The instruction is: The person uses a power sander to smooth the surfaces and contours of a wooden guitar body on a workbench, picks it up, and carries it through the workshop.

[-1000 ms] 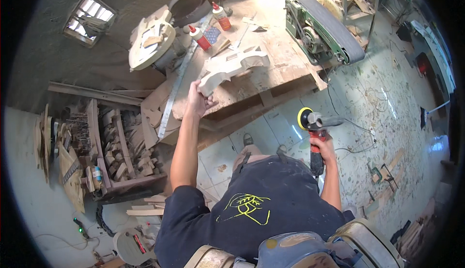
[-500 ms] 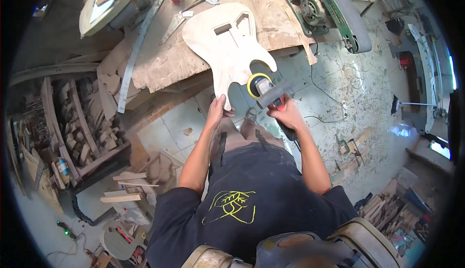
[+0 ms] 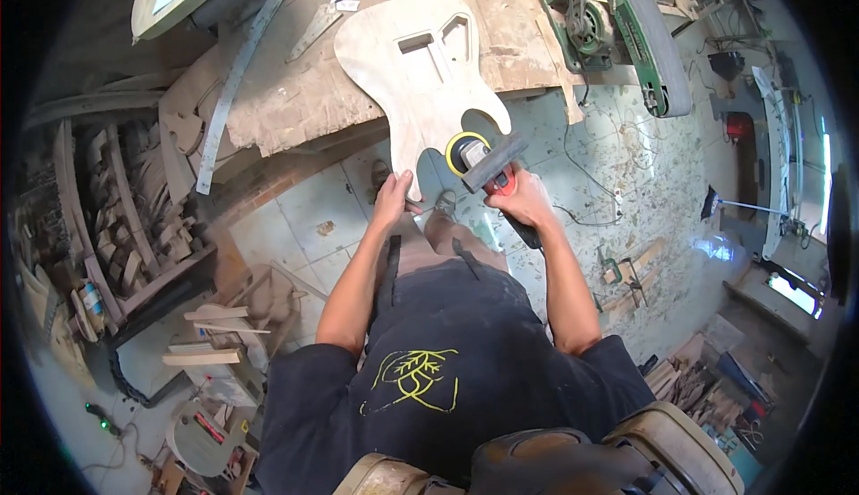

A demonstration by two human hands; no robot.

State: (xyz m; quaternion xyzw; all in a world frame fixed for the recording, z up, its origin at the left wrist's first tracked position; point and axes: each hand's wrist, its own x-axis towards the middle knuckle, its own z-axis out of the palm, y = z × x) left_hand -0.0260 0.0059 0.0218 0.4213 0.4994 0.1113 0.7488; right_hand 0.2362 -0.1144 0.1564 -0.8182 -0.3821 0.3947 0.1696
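Observation:
A pale, unfinished wooden guitar body [image 3: 404, 92] lies on the workbench, its horns jutting past the near edge. My left hand [image 3: 392, 201] is closed around the tip of its longer left horn. In my right hand [image 3: 526, 201] is a grinder-type power sander [image 3: 490, 169], held by its red and black body. The sander's round, yellow-rimmed pad [image 3: 454, 149] sits at the cutaway between the two horns. Whether the pad touches the wood I cannot tell. A dark grey block or bar lies across the tool's front. Cut pockets show in the guitar body's upper face.
Beyond the guitar body stretches the worn wooden workbench [image 3: 295, 112], with a long metal ruler [image 3: 234, 92] at its left. A green belt sander [image 3: 595, 25] stands at the right. Wood scraps [image 3: 134, 244] fill a rack at left. A cord [image 3: 586, 224] trails over the dusty tiled floor.
My right hand has brought the sander leftward, closer into the cutaway of the guitar body. My left hand keeps its grip on the horn. The whole view has shifted slightly.

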